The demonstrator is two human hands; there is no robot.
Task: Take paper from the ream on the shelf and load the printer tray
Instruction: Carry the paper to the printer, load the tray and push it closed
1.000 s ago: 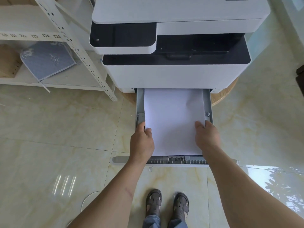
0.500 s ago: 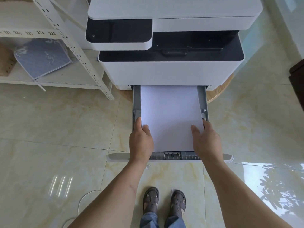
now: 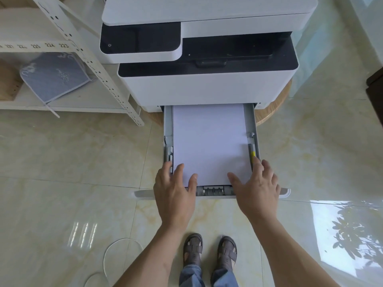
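A white and black printer (image 3: 207, 88) stands on a low round wooden base. Its grey paper tray (image 3: 256, 129) is pulled out toward me over the floor. A stack of white paper (image 3: 209, 141) lies flat inside the tray between the side guides. My left hand (image 3: 176, 193) hovers over the tray's near left corner with fingers spread, fingertips at the paper's near edge. My right hand (image 3: 256, 191) is spread over the near right corner, fingers by the right guide. Neither hand grips anything.
A white metal shelf (image 3: 62, 44) stands at the left, with a grey-blue cushion (image 3: 53, 76) and a cardboard box (image 3: 7, 81) on its lower board. My sandalled feet (image 3: 209, 251) stand on the glossy tiled floor. A white cable loop (image 3: 116, 257) lies near left.
Both hands let go of the paper's sides and drew back toward me, opening with fingers spread. The paper now lies settled flat in the tray.
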